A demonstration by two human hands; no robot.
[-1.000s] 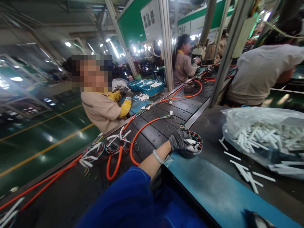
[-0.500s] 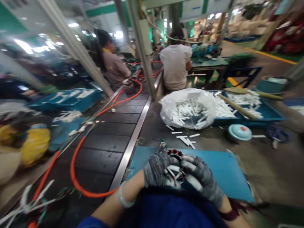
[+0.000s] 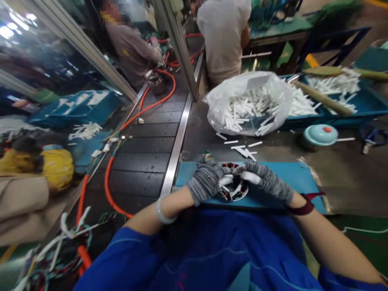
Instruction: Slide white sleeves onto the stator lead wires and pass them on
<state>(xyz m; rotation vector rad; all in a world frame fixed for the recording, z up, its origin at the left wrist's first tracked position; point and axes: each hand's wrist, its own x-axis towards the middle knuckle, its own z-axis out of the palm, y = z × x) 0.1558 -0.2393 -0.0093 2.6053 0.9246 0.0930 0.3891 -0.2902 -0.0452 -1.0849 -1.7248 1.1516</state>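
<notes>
At the centre of the frame, just below the middle, I view the workpiece: a dark, round coil ring (image 3: 233, 195) with red-and-black windings and white tubular sleeves (image 3: 226, 180) across its opening. It is located over a flat, blue rectangular mat (image 3: 291, 178). The left hand (image 3: 207, 180), in a grey knitted glove, has its fingers curled and grips the ring's left side. The right hand (image 3: 263, 180), gloved likewise, has its thumb and fingertips bent together at the ring's upper right edge; I cannot tell whether they pinch anything. Above the mat lie loose white tubes (image 3: 244, 151), and beyond these a clear plastic bag (image 3: 221, 109) filled with similar tubes. At centre right I note a round container with a pale blue lid (image 3: 321, 134). Left of centre, an orange sheathed cable (image 3: 108, 182) curves over a black slatted conveyor (image 3: 151, 145).
</notes>
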